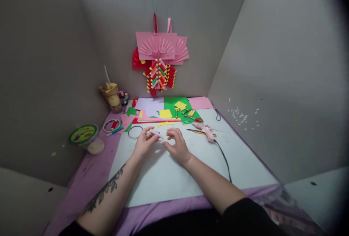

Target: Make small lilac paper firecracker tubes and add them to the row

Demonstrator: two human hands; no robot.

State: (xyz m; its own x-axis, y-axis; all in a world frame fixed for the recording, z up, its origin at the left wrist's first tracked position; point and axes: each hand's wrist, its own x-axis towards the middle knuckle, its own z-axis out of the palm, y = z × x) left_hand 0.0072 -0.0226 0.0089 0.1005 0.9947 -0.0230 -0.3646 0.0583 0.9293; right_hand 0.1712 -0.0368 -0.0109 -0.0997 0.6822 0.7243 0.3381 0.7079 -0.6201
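Note:
My left hand (145, 142) grips a small lavender paper roll (157, 134) with yellow bands at both ends, held tilted above the white board. Just right of the roll is my right hand (176, 144), its fingers curved and spread apart with nothing visible between them. A thin dark ring (135, 132) lies by my left hand. To the right of my right hand rest a pink glue gun (205, 130) and a craft knife (198, 132). Beyond my hands are yellow paper strips (165, 123).
Coloured paper sheets (149, 104), small green rolls and red-handled scissors (198, 120) lie at the back. Fan decorations (156, 46) hang on the rear partition. A drink cup (114, 101) and a lidded tub (94, 145) stand left. The glue gun's black cord (225, 160) runs toward the front.

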